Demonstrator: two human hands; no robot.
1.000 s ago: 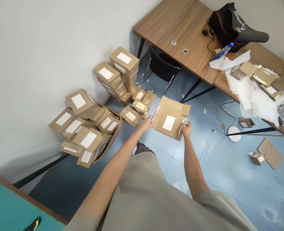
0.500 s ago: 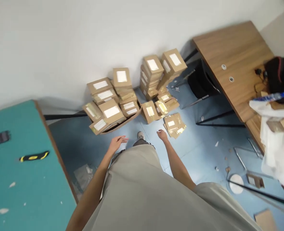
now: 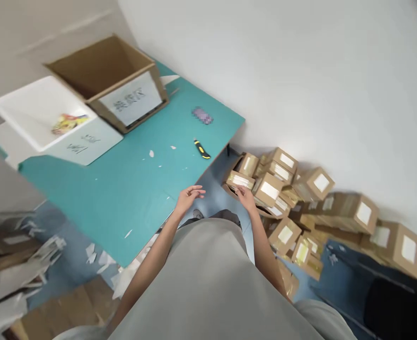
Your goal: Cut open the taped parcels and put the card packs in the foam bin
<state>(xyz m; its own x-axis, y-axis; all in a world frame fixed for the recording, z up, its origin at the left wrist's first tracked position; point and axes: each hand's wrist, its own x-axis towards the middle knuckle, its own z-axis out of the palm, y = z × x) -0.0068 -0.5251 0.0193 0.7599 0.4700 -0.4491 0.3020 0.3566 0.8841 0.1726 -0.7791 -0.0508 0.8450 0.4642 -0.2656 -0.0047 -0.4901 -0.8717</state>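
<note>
My left hand hovers by the near edge of the teal table, holding nothing, its fingers loosely stretched. Across from it my right hand is also empty, with fingers slightly bent and apart. In the head view it overlaps the labelled cardboard boxes, though contact cannot be told. A black and yellow utility knife lies on the tabletop. Beyond the knife rests a blurred-out oblong item.
A large open cardboard box and a white bin with colourful contents stand on the table. Paper scraps litter the floor at left. More stacked boxes line the wall at right, near a black chair.
My view has swung left, bringing the table, open box and white bin into sight. The boxes now appear at right. Both hands stay empty; my right fingers have loosened.
</note>
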